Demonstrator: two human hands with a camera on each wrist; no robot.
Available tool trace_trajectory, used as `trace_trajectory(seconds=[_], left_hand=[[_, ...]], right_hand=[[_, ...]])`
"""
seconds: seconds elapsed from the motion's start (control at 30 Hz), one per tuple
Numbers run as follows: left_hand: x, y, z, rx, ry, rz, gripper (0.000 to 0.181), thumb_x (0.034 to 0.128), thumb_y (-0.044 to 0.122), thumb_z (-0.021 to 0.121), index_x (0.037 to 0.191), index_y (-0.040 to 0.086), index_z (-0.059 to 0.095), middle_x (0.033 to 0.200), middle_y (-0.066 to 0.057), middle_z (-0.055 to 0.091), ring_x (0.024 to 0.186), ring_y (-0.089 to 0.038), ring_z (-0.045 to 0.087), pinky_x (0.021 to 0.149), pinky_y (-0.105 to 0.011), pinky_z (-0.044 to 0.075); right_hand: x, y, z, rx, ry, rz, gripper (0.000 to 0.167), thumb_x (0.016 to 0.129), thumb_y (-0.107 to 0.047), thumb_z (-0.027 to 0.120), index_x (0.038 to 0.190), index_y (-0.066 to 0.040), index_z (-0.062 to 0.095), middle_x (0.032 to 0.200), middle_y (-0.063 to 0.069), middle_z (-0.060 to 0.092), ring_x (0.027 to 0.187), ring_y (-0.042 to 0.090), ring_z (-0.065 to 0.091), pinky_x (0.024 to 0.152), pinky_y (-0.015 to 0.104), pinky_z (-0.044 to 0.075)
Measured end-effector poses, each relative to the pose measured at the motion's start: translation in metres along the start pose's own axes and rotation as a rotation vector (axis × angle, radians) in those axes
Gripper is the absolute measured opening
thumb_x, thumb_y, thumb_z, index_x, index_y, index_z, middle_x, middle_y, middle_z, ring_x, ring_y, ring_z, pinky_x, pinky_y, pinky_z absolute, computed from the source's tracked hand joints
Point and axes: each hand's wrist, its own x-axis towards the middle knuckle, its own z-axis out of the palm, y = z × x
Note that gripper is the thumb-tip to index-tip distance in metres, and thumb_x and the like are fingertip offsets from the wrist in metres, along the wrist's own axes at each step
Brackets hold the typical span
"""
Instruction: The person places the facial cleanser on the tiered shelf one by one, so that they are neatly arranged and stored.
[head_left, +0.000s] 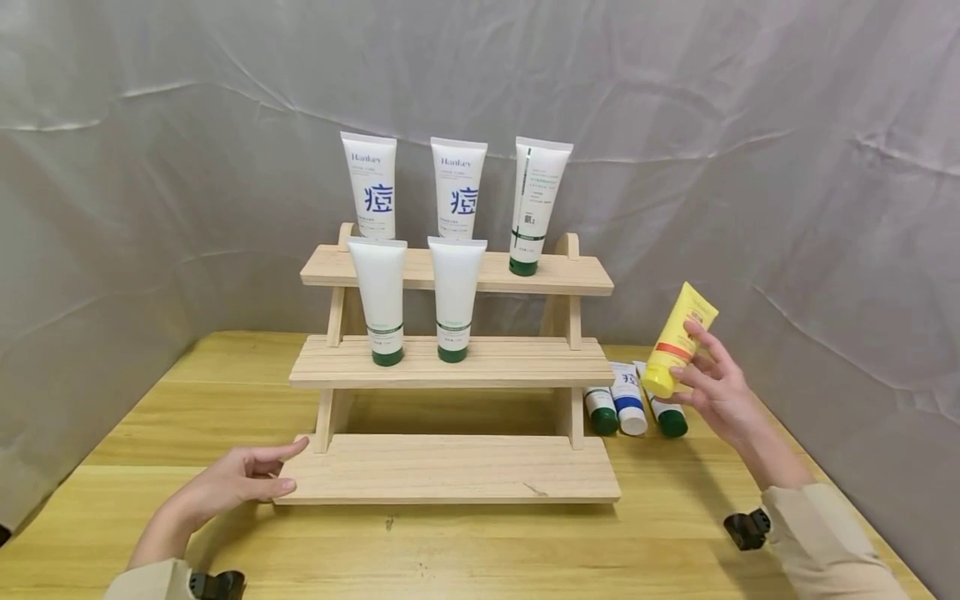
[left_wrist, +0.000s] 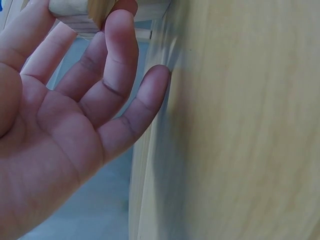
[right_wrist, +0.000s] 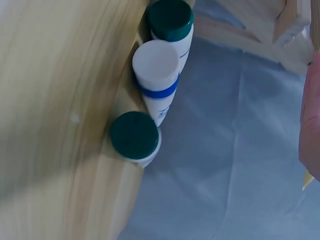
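Note:
My right hand (head_left: 716, 396) holds a yellow squeeze tube (head_left: 675, 333) tilted in the air, cap end down, at the right of the wooden display stand (head_left: 450, 471). Only an edge of this hand (right_wrist: 311, 125) and a sliver of yellow show in the right wrist view. At the stand's lower left corner, my left hand (head_left: 232, 483) grips the end of the bottom shelf, its fingers curled at the board (left_wrist: 75, 12) in the left wrist view. Two white tubes with green caps, including one (head_left: 453, 300), stand on the middle step. Three white tubes, including one (head_left: 540, 196), stand on top.
Beside the stand at the right, under the held tube, lie a blue-banded white tube (head_left: 628, 400) and two green-capped tubes, one at the outer side (right_wrist: 135, 135). A grey cloth (head_left: 750, 167) hangs behind the wooden table (head_left: 487, 554).

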Motion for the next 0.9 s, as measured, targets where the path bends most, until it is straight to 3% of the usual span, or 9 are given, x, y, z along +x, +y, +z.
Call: trace_trajectory(seconds=[0.5, 0.9], left_hand=[[0.0, -0.002, 0.0, 0.014, 0.007, -0.016, 0.053, 0.0881, 0.006, 0.055, 0.128, -0.015, 0.028, 0.079, -0.001, 0.059, 0.07, -0.005, 0.049, 0.06, -0.024, 0.042], [0.0, -0.001, 0.0, 0.029, 0.016, -0.008, 0.051, 0.0877, 0.006, 0.055, 0.128, -0.013, 0.031, 0.077, 0.002, 0.057, 0.07, -0.004, 0.048, 0.059, -0.025, 0.042]], right_hand=[[0.011, 0.01, 0.039, -0.2, 0.071, -0.123, 0.06, 0.084, 0.014, 0.051, 0.132, -0.017, 0.034, 0.117, 0.008, 0.039, 0.092, 0.013, 0.059, 0.064, 0.029, 0.05], [0.019, 0.017, 0.065, -0.251, 0.071, -0.193, 0.061, 0.081, 0.016, 0.053, 0.132, -0.013, 0.035, 0.12, 0.009, 0.04, 0.092, 0.014, 0.058, 0.065, 0.028, 0.05]])
